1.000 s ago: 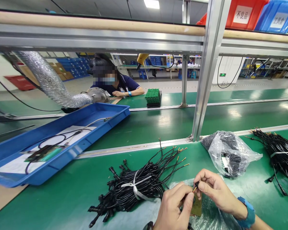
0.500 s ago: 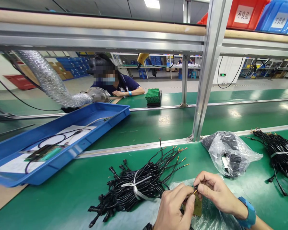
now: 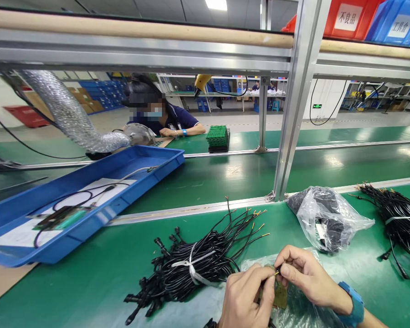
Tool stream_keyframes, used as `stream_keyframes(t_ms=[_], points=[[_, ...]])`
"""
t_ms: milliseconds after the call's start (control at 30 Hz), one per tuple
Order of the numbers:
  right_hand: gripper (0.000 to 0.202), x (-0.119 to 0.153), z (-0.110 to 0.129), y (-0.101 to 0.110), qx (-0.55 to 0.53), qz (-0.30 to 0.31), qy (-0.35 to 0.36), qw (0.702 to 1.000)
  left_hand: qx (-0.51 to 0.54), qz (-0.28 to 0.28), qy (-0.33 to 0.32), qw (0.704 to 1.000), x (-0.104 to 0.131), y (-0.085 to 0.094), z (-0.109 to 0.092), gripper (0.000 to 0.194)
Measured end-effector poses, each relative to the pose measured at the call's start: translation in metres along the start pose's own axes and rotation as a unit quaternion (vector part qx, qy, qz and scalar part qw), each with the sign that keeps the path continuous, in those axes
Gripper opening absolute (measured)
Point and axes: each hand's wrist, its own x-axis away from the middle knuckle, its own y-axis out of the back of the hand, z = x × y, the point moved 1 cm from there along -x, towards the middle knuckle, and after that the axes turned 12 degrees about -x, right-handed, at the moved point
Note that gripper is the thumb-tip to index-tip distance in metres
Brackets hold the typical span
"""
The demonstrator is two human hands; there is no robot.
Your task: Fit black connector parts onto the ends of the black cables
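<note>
My left hand (image 3: 246, 291) pinches a thin wire with a yellow end (image 3: 277, 273) between thumb and forefinger. Opposite it, my right hand (image 3: 304, 275) has its thumb and fingertips closed on a small black piece (image 3: 278, 268) at the wire's tip; the fingers mostly hide it, so its kind is unclear. Below the fingertips lies a yellowish-brown flat piece (image 3: 280, 297) on clear plastic film (image 3: 302, 306). Left of my hands rests a bundle of black cables (image 3: 191, 269), tied with a white strip, connectors to the left and bare wire ends to the right.
A clear bag of black parts (image 3: 328, 218) and another cable bundle (image 3: 396, 218) lie to the right. A blue tray (image 3: 157, 168) stands at left. A metal post (image 3: 295, 114) rises ahead. Across the bench sits a masked co-worker (image 3: 177, 120) near green racks (image 3: 217, 136).
Both hands stay nearly in place, with only slight finger movement at the wire tip. The view has shifted very slightly.
</note>
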Motion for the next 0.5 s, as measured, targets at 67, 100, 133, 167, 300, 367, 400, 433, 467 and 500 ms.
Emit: stream_keyframes(t_ms=[67, 100, 133, 167, 300, 367, 400, 433, 467, 500], points=[[0.043, -0.0002, -0.0002, -0.0005, -0.001, 0.0, 0.001, 1.0, -0.002, -0.002, -0.004, 1.0, -0.0011, 0.0005, -0.0008, 0.015], [0.043, -0.0002, -0.0003, -0.0006, -0.002, 0.0, 0.002, 1.0, -0.001, -0.001, -0.004, 1.0, -0.0017, 0.0007, -0.0011, 0.015], [0.043, -0.0001, -0.0005, -0.0007, -0.003, 0.0, 0.002, 1.0, 0.001, 0.001, -0.002, 1.0, -0.0023, 0.0009, -0.0013, 0.015], [0.043, 0.0001, -0.0006, -0.0006, -0.005, 0.001, 0.002, 1.0, 0.003, 0.001, -0.001, 1.0, -0.003, 0.001, -0.0014, 0.015], [0.042, 0.0013, -0.0011, -0.0001, -0.014, 0.006, 0.0, 1.0, 0.01, 0.005, 0.007, 1.0, -0.0044, 0.0012, -0.0012, 0.015], [0.042, 0.0015, -0.001, 0.0001, -0.018, 0.009, 0.001, 1.0, 0.01, 0.01, 0.01, 1.0, -0.0041, 0.0009, -0.0008, 0.015], [0.042, 0.0014, -0.0009, 0.0002, -0.02, 0.01, 0.002, 1.0, 0.009, 0.013, 0.011, 1.0, -0.0038, 0.0007, -0.0006, 0.015], [0.042, 0.0013, -0.0009, 0.0002, -0.02, 0.011, 0.002, 1.0, 0.008, 0.014, 0.012, 1.0, -0.0034, 0.0005, -0.0005, 0.015], [0.041, 0.0011, -0.001, 0.0002, -0.02, 0.01, 0.002, 1.0, 0.007, 0.014, 0.013, 1.0, -0.003, 0.0002, -0.0003, 0.015], [0.041, 0.0009, -0.0011, 0.0002, -0.02, 0.009, 0.003, 1.0, 0.007, 0.013, 0.013, 1.0, -0.0027, 0.0, -0.0003, 0.015]])
